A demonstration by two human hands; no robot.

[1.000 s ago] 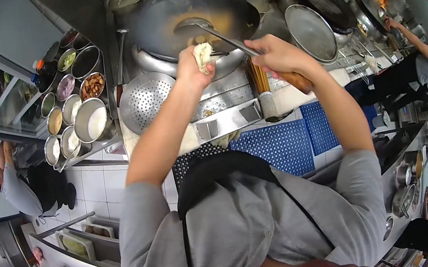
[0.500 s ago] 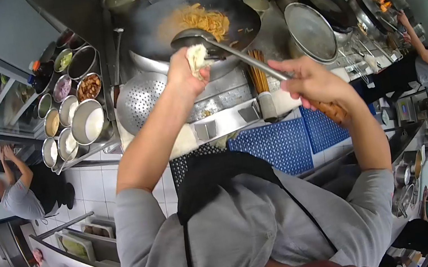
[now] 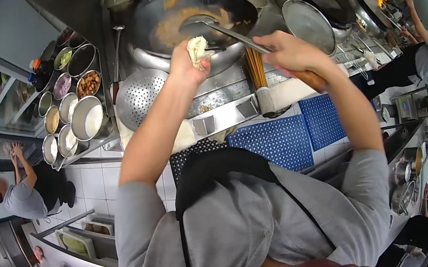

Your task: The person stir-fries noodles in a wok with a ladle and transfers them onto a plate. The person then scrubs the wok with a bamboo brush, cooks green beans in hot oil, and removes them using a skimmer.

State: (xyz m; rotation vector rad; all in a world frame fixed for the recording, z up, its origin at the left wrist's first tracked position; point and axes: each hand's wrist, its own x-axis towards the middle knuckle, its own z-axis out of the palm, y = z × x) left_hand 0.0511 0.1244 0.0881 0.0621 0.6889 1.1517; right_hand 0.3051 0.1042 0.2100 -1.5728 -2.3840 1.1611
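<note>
My left hand (image 3: 189, 64) is closed around a pale folded cloth (image 3: 198, 49) at the near rim of a large dark wok (image 3: 146, 22); the wok's grip, if under the cloth, is hidden. In my right hand (image 3: 294, 53) is a long steel ladle (image 3: 238, 39) with a wooden handle, its bowl down inside the wok. Orange-brown strips of food (image 3: 173, 0), smeared by motion, are spread across the wok, with some near its far side. A bamboo brush (image 3: 257, 71) stands just below the ladle's shaft.
A perforated strainer (image 3: 140, 98) sits left of the wok. Metal ingredient containers (image 3: 87, 120) line the left side. A round mesh strainer (image 3: 309, 25) leans at right. One co-worker (image 3: 23, 187) stands left; another (image 3: 426, 53) is at right by a flaming wok (image 3: 377, 2).
The food has gone from a heap at the wok's centre to being scattered, partly toward the far side. My right hand and the ladle have shifted slightly up and left; the ladle's bowl is deeper in the wok.
</note>
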